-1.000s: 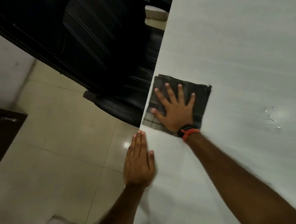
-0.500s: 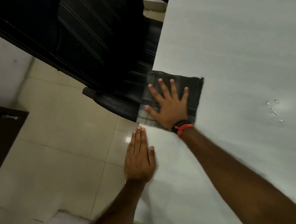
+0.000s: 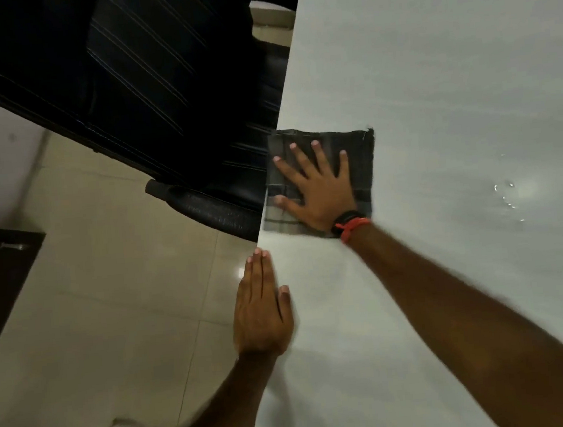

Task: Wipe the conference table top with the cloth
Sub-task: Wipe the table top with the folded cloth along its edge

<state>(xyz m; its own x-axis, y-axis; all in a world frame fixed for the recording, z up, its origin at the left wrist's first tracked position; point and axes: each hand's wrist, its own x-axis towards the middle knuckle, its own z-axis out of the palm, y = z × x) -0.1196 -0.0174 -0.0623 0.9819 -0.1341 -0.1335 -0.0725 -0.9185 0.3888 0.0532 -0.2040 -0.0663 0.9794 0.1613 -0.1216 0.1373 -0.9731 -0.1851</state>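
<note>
- Sliding left over the last second, my right hand (image 3: 319, 192) has carried the cloth (image 3: 359, 157) up to the near edge of the bench (image 3: 449, 76). The cloth's left border now seems to hang a little past that edge, where a second ago only its corner reached it.
- That hand lies flat with fingers spread, palm pressing down on the cloth and pinching nothing.
- At its wrist there is a dark band with an orange cord (image 3: 350, 224).
- My left hand (image 3: 260, 315) has hardly shifted. It rests on the bench edge just nearer me, fingers straight and pressed together, thumb on the top, holding nothing.
- By my reading, this stroke has reached the end of its run at the edge, and the gap to the water drops (image 3: 507, 195) has widened. That wet patch to the right still wants a pass, as does most of the top.
- Count: two hands, one cloth, one bench, one cluster of small drops (too fine to number).
- Beyond the edge: one black chair (image 3: 158, 87) pushed close, its armrest (image 3: 203, 203) near the cloth, tiled floor (image 3: 109, 298), and one dark cabinet (image 3: 0, 274) at far left.
</note>
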